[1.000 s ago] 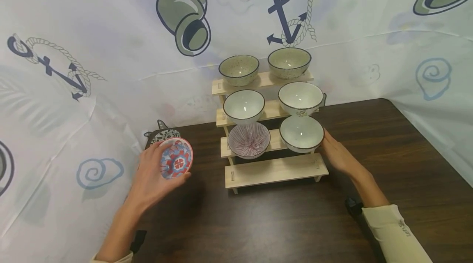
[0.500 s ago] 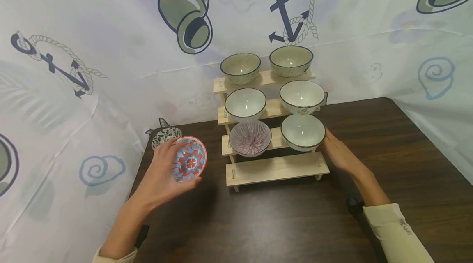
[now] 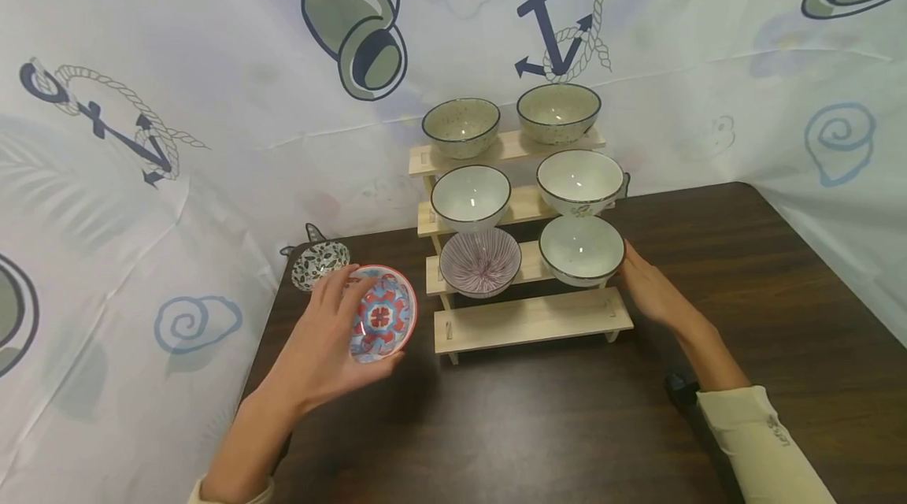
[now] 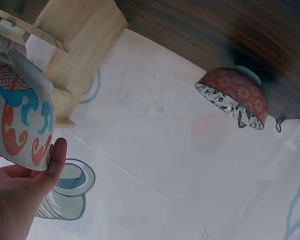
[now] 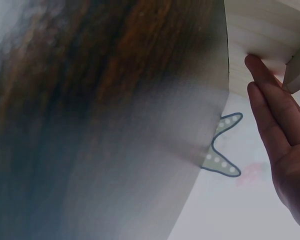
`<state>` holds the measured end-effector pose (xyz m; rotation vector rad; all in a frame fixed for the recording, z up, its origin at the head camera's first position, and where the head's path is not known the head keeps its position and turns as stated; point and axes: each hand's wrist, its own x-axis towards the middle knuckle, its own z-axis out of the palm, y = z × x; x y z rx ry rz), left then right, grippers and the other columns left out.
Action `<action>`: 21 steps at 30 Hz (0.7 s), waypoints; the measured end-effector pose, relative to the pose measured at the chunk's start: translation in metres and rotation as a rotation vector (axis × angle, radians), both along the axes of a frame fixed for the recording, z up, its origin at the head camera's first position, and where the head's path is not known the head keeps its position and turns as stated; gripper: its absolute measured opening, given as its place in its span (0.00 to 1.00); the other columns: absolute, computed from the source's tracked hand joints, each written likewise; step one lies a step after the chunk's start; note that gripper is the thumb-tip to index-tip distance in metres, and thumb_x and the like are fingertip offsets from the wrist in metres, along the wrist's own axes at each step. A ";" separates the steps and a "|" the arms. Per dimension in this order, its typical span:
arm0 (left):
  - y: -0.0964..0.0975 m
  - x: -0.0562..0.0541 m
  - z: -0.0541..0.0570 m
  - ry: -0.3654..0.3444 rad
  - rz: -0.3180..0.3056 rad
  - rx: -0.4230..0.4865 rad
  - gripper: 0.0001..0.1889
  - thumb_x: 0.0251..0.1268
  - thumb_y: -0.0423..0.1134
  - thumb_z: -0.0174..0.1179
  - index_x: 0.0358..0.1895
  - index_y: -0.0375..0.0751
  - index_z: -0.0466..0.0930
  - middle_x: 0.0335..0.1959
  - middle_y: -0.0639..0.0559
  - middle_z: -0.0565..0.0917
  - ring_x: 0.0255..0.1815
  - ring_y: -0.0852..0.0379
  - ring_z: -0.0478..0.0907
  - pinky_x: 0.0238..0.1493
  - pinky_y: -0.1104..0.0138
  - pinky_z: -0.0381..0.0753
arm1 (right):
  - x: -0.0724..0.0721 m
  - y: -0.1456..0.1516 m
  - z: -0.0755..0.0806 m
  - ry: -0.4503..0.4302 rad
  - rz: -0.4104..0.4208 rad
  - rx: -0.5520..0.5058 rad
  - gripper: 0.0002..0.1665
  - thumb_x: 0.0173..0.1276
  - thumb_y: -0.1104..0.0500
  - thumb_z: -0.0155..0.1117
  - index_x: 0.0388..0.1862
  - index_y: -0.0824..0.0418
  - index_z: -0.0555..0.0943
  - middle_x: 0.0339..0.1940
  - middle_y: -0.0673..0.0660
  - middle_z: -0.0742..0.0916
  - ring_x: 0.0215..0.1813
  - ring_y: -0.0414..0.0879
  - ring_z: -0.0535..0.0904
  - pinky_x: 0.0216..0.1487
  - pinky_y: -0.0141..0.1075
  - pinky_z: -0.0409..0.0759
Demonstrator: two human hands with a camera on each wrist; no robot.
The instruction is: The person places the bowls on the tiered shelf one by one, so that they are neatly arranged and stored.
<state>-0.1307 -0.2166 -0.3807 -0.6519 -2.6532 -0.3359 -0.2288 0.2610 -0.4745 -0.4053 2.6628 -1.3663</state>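
A red-and-blue patterned bowl [image 3: 383, 316] is in my left hand [image 3: 329, 350], thumb at its near side and fingers over its far rim. The left wrist view shows the outside of this bowl [image 4: 22, 117], white with blue and orange swirls. My right hand [image 3: 655, 287] is at the right side of a tiered wooden rack [image 3: 531, 321]. In the right wrist view, the straight fingers [image 5: 270, 107] rest against the wood. A purple-striped bowl [image 3: 480, 262] and a white bowl [image 3: 583, 250] stand on the rack's second tier from the front.
Behind them are two more white bowls, one on the left [image 3: 471, 197], and two speckled green bowls, one on the right [image 3: 558, 112]. A bowl with a black-and-white inside [image 3: 319, 264] stands at the dark table's far left corner. A printed cloth [image 3: 234, 55] hangs behind.
My left hand has carried the red-and-blue bowl rightward, closer to the rack, uncovering more of the corner bowl. The right hand stays at the rack's side.
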 end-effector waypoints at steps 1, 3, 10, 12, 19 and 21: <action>0.001 0.001 0.001 -0.002 -0.002 0.002 0.50 0.37 0.64 0.77 0.67 0.44 0.71 0.72 0.37 0.68 0.72 0.39 0.65 0.56 0.45 0.82 | 0.000 0.000 0.000 -0.003 -0.002 0.001 0.42 0.85 0.34 0.24 0.87 0.49 0.34 0.88 0.62 0.49 0.86 0.68 0.45 0.78 0.71 0.51; 0.003 0.002 0.001 -0.010 -0.006 0.007 0.50 0.37 0.64 0.78 0.67 0.44 0.71 0.72 0.38 0.68 0.72 0.41 0.64 0.54 0.47 0.83 | 0.000 0.000 0.001 -0.006 -0.008 0.008 0.41 0.84 0.33 0.23 0.87 0.48 0.35 0.88 0.62 0.50 0.86 0.68 0.46 0.78 0.71 0.51; 0.013 0.010 0.004 -0.051 -0.053 0.041 0.50 0.38 0.63 0.78 0.68 0.47 0.71 0.72 0.44 0.68 0.72 0.46 0.64 0.55 0.51 0.83 | 0.000 0.000 0.000 -0.008 -0.017 0.017 0.41 0.84 0.33 0.23 0.87 0.48 0.35 0.87 0.63 0.51 0.85 0.69 0.47 0.77 0.72 0.52; 0.016 0.012 0.005 -0.060 -0.071 0.047 0.50 0.38 0.63 0.78 0.69 0.48 0.71 0.73 0.45 0.67 0.72 0.48 0.64 0.56 0.51 0.82 | 0.000 0.000 0.000 -0.006 -0.019 0.016 0.41 0.84 0.33 0.23 0.87 0.48 0.35 0.87 0.63 0.51 0.85 0.69 0.48 0.77 0.72 0.52; 0.023 0.016 0.007 -0.093 -0.091 0.062 0.51 0.37 0.63 0.79 0.70 0.50 0.69 0.75 0.47 0.66 0.74 0.50 0.62 0.56 0.51 0.83 | 0.001 -0.001 0.001 0.007 -0.021 0.016 0.40 0.85 0.34 0.23 0.87 0.47 0.36 0.87 0.63 0.52 0.85 0.69 0.48 0.77 0.72 0.53; 0.024 0.017 0.007 -0.106 -0.095 0.066 0.51 0.38 0.62 0.80 0.70 0.51 0.69 0.76 0.47 0.65 0.75 0.50 0.62 0.56 0.51 0.83 | 0.000 -0.002 0.001 0.011 -0.020 0.011 0.40 0.85 0.35 0.23 0.88 0.47 0.37 0.87 0.63 0.52 0.85 0.70 0.48 0.77 0.72 0.53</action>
